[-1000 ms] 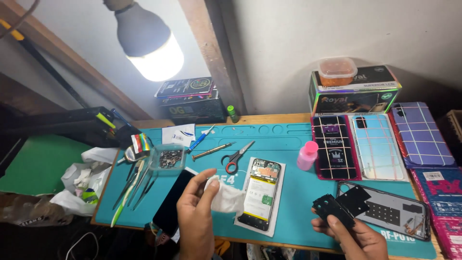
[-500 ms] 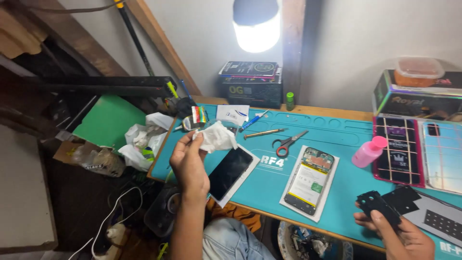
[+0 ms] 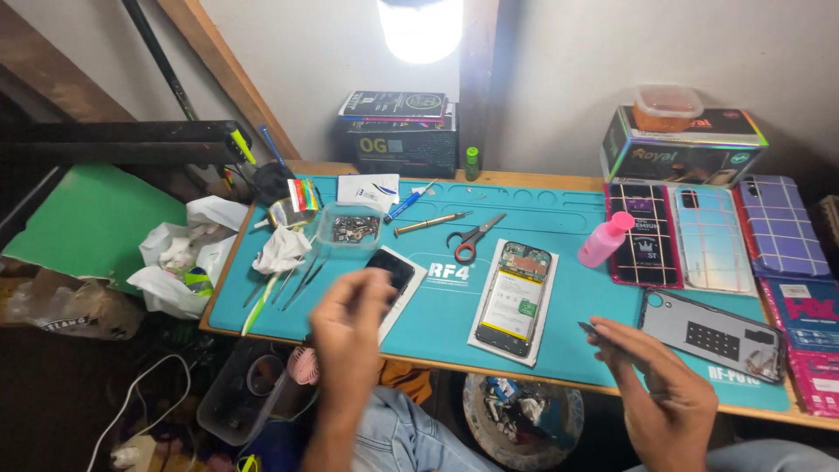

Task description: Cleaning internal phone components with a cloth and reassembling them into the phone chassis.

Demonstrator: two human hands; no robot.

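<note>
Left hand point(image 3: 350, 328) blurred, grip impossible to tell, above dark phone point(image 3: 391, 273), right hand point(image 3: 660, 385) pinching thin tool point(image 3: 587, 329) at mat edge, opened phone point(image 3: 516, 297) between them, scissors point(image 3: 472, 238) and pink bottle point(image 3: 603, 240) beyond.

Left hand point(image 3: 350, 328) motion-blurred, covering part of the black phone point(image 3: 391, 271) — right hand's point(image 3: 660, 385) small dark item indistinct.

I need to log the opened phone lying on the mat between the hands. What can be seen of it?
The opened phone lies flat, back cover off, on a white sheet on the teal mat. Its insides face up: a dark circuit section at the far end and a large pale battery with a green label below. The frame looks dark. Neither the left hand nor the right hand touches it.
</note>
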